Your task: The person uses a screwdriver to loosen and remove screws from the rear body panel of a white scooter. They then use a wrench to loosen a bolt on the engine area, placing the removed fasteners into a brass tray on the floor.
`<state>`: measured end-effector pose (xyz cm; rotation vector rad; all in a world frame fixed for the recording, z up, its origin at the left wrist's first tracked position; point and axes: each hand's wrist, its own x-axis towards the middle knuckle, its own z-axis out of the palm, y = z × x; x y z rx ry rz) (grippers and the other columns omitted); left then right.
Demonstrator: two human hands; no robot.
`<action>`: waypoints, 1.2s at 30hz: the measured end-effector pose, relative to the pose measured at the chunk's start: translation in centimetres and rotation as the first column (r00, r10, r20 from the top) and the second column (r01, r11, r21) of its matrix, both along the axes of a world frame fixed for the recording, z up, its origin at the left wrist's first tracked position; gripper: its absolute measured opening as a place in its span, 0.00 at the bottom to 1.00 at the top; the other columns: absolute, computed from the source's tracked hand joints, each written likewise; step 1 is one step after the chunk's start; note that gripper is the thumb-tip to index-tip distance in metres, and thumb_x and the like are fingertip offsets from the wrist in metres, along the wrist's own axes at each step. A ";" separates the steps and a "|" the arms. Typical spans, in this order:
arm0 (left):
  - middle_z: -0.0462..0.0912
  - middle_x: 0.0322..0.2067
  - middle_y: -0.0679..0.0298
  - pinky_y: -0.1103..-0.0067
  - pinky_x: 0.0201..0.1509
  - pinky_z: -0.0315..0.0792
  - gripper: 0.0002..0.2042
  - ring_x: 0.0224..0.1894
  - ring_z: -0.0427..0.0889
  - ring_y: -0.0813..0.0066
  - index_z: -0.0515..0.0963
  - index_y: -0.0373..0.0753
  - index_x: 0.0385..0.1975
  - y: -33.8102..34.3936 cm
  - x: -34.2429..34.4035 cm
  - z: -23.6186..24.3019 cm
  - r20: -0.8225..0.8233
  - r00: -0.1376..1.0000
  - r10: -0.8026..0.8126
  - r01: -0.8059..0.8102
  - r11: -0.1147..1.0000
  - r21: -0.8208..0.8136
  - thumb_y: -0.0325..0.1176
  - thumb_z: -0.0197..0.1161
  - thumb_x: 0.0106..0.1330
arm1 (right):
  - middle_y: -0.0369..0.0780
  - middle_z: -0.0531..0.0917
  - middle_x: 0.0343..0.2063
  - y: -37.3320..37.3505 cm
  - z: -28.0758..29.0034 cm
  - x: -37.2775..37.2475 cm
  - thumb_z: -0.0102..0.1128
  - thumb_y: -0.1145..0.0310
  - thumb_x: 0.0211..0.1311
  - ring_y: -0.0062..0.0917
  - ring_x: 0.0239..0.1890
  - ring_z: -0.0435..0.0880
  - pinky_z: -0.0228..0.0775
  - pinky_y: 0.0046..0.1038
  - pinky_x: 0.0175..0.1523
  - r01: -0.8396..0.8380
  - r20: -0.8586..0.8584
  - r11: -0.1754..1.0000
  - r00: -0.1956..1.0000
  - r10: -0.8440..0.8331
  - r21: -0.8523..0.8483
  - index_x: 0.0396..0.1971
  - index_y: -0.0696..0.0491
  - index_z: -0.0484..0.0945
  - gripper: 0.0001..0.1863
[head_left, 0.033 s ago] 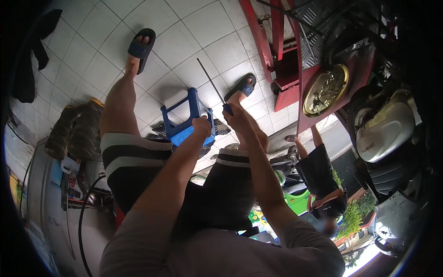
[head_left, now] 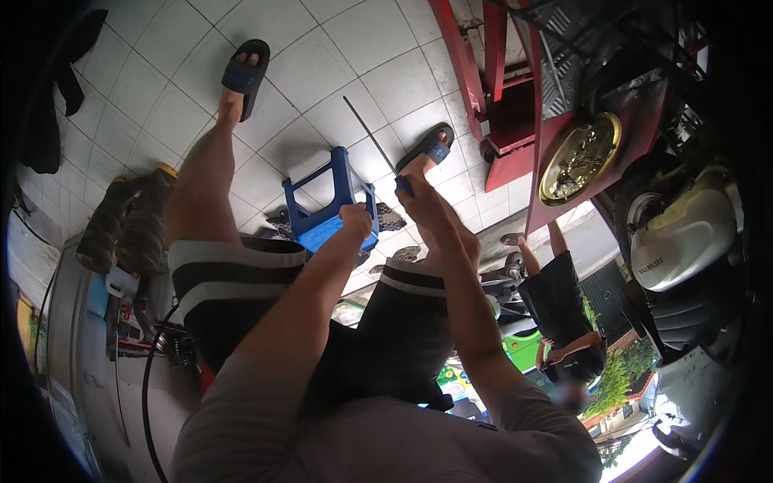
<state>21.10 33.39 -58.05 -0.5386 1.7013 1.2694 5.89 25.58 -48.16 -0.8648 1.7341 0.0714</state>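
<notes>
My right hand is closed round the blue handle of a long screwdriver. Its thin dark shaft points up and to the left, over the tiled floor. To the left of it, my left hand is curled into a fist in front of a blue plastic stool. Whatever its fingers hold, if anything, is hidden, and I cannot tell whether it touches the stool. The stool stands between my sandalled feet, below my hands.
A round gold tray of small metal parts rests on a red stand at the right. Beyond it is a white motorbike. Brown boots stand at the left. Another person stands farther off, arms folded.
The whole view has shifted slightly, with the tray and red stand now a little farther right. Both hands keep nearly the same pose, and the screwdriver stays in my right hand.
</notes>
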 end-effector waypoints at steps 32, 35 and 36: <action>0.79 0.39 0.59 0.62 0.44 0.68 0.24 0.42 0.77 0.64 0.74 0.44 0.52 -5.4 -12.2 -14.2 -0.121 0.438 -0.891 0.763 0.297 0.574 0.54 0.45 0.68 | 0.51 0.80 0.30 -2.8 0.9 -8.0 0.52 0.65 0.61 0.44 0.37 0.81 0.71 0.39 0.44 -0.469 -0.267 0.877 0.863 0.430 -0.102 0.37 0.61 0.73 0.13; 0.79 0.39 0.58 0.64 0.45 0.69 0.22 0.42 0.77 0.65 0.74 0.44 0.52 -6.1 -12.9 -14.1 -0.087 0.423 -0.902 0.797 0.324 0.510 0.51 0.46 0.68 | 0.50 0.81 0.30 -2.0 1.4 -7.9 0.52 0.66 0.61 0.44 0.37 0.80 0.71 0.40 0.44 -0.458 -0.240 0.879 0.876 0.419 -0.135 0.38 0.61 0.72 0.12; 0.79 0.40 0.58 0.65 0.45 0.69 0.22 0.41 0.77 0.65 0.74 0.44 0.52 -6.7 -13.6 -14.0 -0.082 0.424 -0.902 0.817 0.341 0.465 0.50 0.46 0.68 | 0.49 0.81 0.30 -2.1 2.1 -8.1 0.52 0.68 0.61 0.44 0.38 0.80 0.70 0.40 0.44 -0.447 -0.222 0.878 0.886 0.408 -0.172 0.39 0.61 0.71 0.11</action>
